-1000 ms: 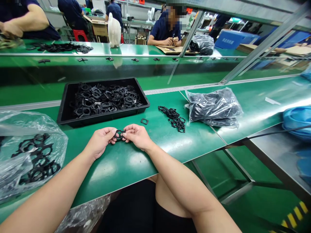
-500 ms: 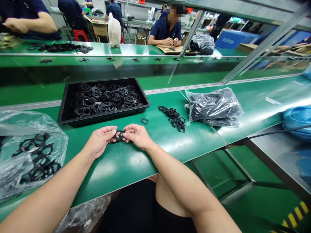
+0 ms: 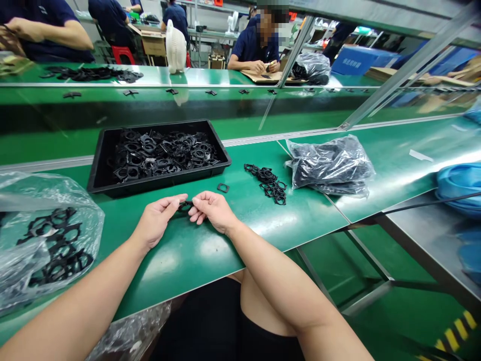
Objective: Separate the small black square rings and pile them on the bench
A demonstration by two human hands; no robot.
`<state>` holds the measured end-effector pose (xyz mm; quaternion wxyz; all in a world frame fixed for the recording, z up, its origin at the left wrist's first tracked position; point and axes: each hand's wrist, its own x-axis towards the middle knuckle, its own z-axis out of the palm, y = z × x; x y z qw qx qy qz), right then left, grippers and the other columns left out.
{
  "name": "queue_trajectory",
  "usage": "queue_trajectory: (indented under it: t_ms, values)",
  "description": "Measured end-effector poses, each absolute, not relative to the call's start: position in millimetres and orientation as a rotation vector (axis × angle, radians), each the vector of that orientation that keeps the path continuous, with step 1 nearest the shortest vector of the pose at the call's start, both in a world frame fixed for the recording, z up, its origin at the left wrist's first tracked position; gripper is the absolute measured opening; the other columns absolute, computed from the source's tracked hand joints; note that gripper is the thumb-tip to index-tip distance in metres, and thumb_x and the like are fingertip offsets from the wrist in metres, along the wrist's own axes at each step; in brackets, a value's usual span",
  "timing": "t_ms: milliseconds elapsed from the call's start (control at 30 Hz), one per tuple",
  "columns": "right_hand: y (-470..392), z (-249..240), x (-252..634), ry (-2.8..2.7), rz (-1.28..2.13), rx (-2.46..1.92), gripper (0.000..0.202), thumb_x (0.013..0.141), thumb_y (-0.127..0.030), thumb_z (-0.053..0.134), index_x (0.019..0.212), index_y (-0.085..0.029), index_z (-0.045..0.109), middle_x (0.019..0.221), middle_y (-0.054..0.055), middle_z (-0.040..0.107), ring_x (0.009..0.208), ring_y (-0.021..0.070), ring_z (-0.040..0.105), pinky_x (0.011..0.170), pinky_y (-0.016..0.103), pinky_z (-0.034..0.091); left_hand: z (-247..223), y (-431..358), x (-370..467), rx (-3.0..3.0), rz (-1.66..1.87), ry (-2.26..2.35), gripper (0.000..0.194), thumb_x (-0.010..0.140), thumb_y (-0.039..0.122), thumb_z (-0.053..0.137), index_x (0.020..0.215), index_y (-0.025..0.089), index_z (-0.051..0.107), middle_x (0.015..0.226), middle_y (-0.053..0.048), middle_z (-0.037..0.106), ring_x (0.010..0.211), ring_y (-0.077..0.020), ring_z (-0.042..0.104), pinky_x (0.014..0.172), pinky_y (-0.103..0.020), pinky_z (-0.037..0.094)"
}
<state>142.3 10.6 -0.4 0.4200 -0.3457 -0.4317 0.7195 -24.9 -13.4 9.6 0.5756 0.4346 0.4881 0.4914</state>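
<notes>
Between the left hand (image 3: pixel 160 218) and the right hand (image 3: pixel 212 210), a small black part (image 3: pixel 185 205) is held over a smooth green bench (image 3: pixel 173 276). Thumb and fingertips of the left hand pinch one end; those of the right hand pinch the other, its lower fingers curled beneath.

Work on this piece appears unfinished, with both hands on it, and plenty seems left to handle. Just beyond the fingers and to their right lies a single loose frame (image 3: pixel 223 187), flat, with rounded opening. Farther right of the hands, a loose pile (image 3: pixel 267 181) of dark rings overlaps in a ragged line. Beyond the hands, a rigid black tray (image 3: pixel 165 182) is heaped with thin, ring-shaped pieces. Which heap is finished and which is waiting cannot be told.

Left of the left hand, a wrinkled clear bag (image 3: pixel 22 260) holds more dark, hollow-centred pieces. Well to the right of the right hand, past the pile, a glossy, creased plastic package (image 3: pixel 330 165) bulges with dark contents.
</notes>
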Motion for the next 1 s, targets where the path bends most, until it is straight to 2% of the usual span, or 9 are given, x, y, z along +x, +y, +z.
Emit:
queue_trajectory:
  t_ms: [67,167,267,333,467,767,867,1000]
  values:
    - [10,-1,141,-1.099,1.764,-0.896,0.044,0.067,-0.054,0.072,0.08,-0.016,0.054,0.059,-0.001,0.065,0.045,0.0102,0.059,0.037,0.017,0.041,11,-15,-25,0.972,1.069,1.018,0.033,0.074,0.043,0.07,0.092,0.015,0.072,0.094,-0.01,0.072,0.088,-0.0195,0.064,0.084,-0.033,0.049]
    - [7,-2,140,-1.219,1.574,-0.965,0.035,0.076,-0.051,0.065,0.08,-0.018,0.055,0.055,-0.003,0.06,0.041,0.0074,0.05,0.037,0.018,0.038,14,-16,-26,0.876,0.987,0.952,0.028,0.074,0.036,0.071,0.092,0.014,0.071,0.088,-0.009,0.071,0.081,-0.0169,0.064,0.077,-0.03,0.05]
    - [4,-1,141,-1.427,1.122,-1.0,0.021,0.079,-0.039,0.066,0.084,-0.019,0.061,0.072,0.001,0.062,0.06,0.0103,0.055,0.056,0.023,0.048,15,-15,-27,0.786,1.0,0.971,0.029,0.073,0.035,0.073,0.095,0.014,0.07,0.086,-0.008,0.071,0.08,-0.0156,0.064,0.072,-0.026,0.05]
    - [3,-1,142,-1.573,0.842,-0.957,0.013,0.079,-0.031,0.067,0.086,-0.021,0.065,0.083,0.004,0.062,0.075,0.0136,0.057,0.069,0.027,0.05,15,-14,-27,0.762,0.995,0.966,0.031,0.073,0.034,0.073,0.095,0.014,0.07,0.087,-0.007,0.071,0.079,-0.0152,0.064,0.071,-0.025,0.05]
    - [2,0,143,-1.739,0.597,-0.822,0.006,0.084,-0.024,0.062,0.083,-0.021,0.067,0.085,0.004,0.061,0.081,0.0142,0.057,0.076,0.029,0.05,13,-15,-27,0.784,0.973,0.943,0.029,0.073,0.034,0.074,0.094,0.013,0.071,0.087,-0.008,0.071,0.078,-0.0143,0.062,0.073,-0.026,0.05]
    - [0,1,144,-1.912,0.577,-0.81,0.011,0.087,-0.021,0.052,0.078,-0.019,0.058,0.084,0.004,0.06,0.085,0.0158,0.056,0.082,0.031,0.047,12,-15,-28,0.873,0.955,1.021,0.028,0.065,0.029,0.08,0.086,0.013,0.073,0.084,-0.006,0.071,0.078,-0.0125,0.061,0.074,-0.023,0.049]
    - [0,-3,140,-1.756,0.78,-0.904,0.01,0.085,-0.028,0.057,0.082,-0.019,0.055,0.08,0.002,0.059,0.075,0.0135,0.056,0.071,0.028,0.049,13,-16,-28,0.875,0.945,1.005,0.028,0.063,0.027,0.081,0.086,0.013,0.072,0.082,-0.005,0.071,0.073,-0.0111,0.062,0.072,-0.022,0.05]
    - [4,-8,138,-1.479,0.993,-0.956,0.021,0.083,-0.034,0.058,0.096,-0.018,0.055,0.084,0.002,0.06,0.067,0.011,0.057,0.058,0.023,0.049,12,-15,-27,0.78,1.003,0.93,0.037,0.064,0.026,0.081,0.098,0.018,0.069,0.089,-0.006,0.072,0.082,-0.0152,0.066,0.077,-0.027,0.053]
